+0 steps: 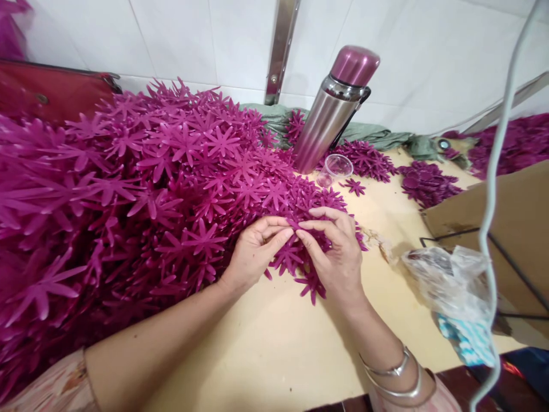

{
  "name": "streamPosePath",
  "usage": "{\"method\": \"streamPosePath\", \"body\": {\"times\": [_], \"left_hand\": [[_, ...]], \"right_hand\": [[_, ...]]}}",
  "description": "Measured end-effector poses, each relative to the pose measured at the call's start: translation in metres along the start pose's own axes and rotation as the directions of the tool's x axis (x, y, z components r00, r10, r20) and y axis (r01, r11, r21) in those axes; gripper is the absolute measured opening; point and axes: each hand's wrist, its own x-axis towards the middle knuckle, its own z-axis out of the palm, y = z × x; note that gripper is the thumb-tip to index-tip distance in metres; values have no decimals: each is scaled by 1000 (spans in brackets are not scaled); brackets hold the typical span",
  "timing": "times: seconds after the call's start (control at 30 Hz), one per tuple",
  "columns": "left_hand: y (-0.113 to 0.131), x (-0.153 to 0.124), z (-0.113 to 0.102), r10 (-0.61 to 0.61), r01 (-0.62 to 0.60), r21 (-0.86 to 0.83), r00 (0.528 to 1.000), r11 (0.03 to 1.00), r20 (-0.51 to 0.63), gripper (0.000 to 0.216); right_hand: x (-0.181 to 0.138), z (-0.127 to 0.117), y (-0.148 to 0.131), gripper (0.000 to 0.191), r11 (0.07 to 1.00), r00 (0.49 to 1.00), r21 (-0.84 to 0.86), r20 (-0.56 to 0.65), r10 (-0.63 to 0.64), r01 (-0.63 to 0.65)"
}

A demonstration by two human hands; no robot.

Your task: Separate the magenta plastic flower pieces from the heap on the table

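Note:
Between the fingertips of both hands is a small magenta artificial flower piece (294,225), mostly hidden by the fingers. My left hand (259,246) pinches it from the left, thumb against the bent fingers. From the other side, my right hand (337,246) grips it between thumb and index finger, its other fingers loosely curled. Right behind the hands rises a large heap of magenta flower pieces (171,171) with long narrow petals. One star-shaped piece (312,286) lies on the pale table (257,343) under my right hand.
A purple-and-steel thermos (326,109) stands behind the hands, beside a clear plastic cup (338,166). Rounder petal pieces (429,183) lie farther right. A cardboard box (501,223), a clear plastic bag (450,274) and a hanging white cable (493,189) occupy the right side.

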Motion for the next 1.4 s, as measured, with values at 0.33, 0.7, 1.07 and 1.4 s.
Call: {"method": "streamPosePath", "body": {"times": [0.33, 0.7, 1.07, 1.4], "left_hand": [[-6, 3, -2, 27, -27, 16, 1000, 1000, -4, 26], [-3, 0, -2, 61, -60, 151, 998, 987, -6, 16], [-5, 1, -2, 130, -133, 173, 991, 976, 26, 26], [-6, -2, -4, 48, -64, 219, 996, 973, 77, 24]], "right_hand": [[-2, 3, -3, 4, 990, 997, 118, -4, 80, -79], [-2, 6, 0, 43, 914, 966, 317, 37, 256, -254], [-3, 11, 7, 19, 697, 890, 562, 194, 412, -445], [-5, 7, 1, 15, 708, 876, 521, 223, 427, -477]]}}
